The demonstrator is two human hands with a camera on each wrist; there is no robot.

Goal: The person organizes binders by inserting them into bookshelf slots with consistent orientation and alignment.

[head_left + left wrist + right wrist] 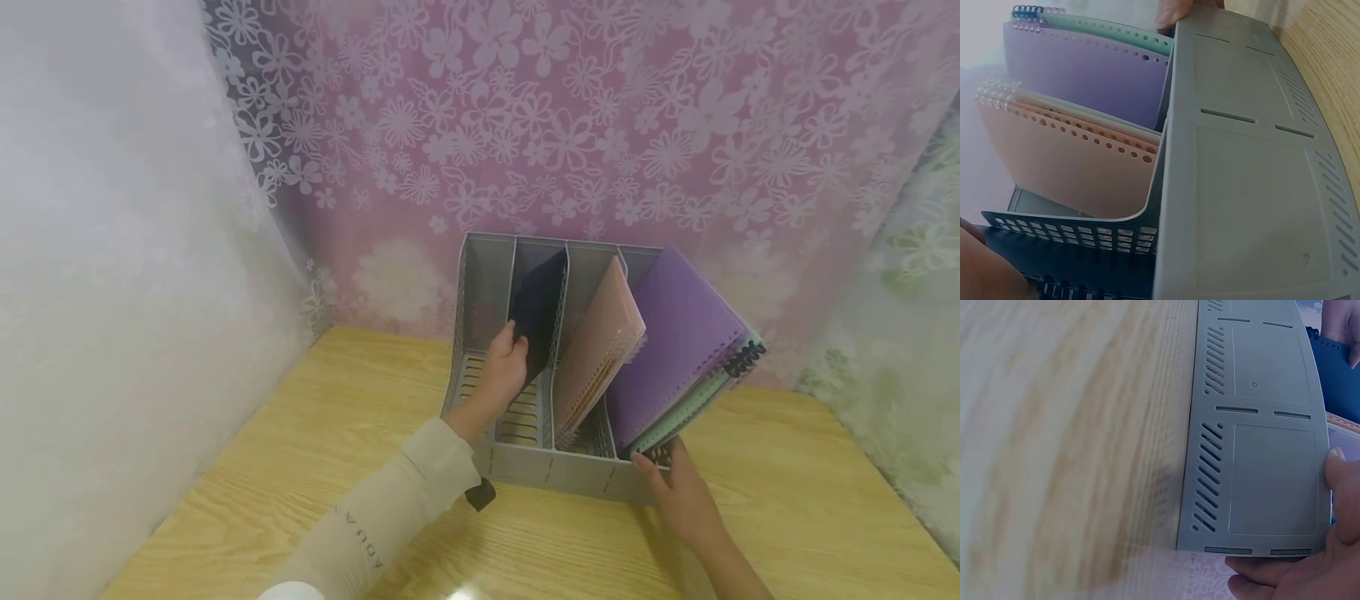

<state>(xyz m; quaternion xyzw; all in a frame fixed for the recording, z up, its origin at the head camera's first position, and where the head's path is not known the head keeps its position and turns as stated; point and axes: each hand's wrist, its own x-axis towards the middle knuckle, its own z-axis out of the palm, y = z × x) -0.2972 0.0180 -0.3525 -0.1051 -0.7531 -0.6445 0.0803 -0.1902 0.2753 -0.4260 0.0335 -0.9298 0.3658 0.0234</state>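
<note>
A grey desktop file organizer (570,475) with several upright compartments stands on the table. My left hand (504,367) pinches the spiral edge of a dark navy notebook (542,292), which leans in the second compartment from the left. Gripped at its front right corner by my right hand (682,492), the organizer has the thumb on its front lip and fingers round the side (1260,569). One compartment over from the navy one sits a pink loose-leaf notebook (600,350). In the rightmost compartment, a purple notebook (675,333) leans against a green one (686,408) with dark rings behind it.
The wooden table (300,467) extends round the organizer. A flowered pink curtain (525,125) hangs close behind it, with a pale wall covering (135,208) on the left and a flowered one (900,333) on the right. The leftmost compartment (483,308) shows its slotted floor.
</note>
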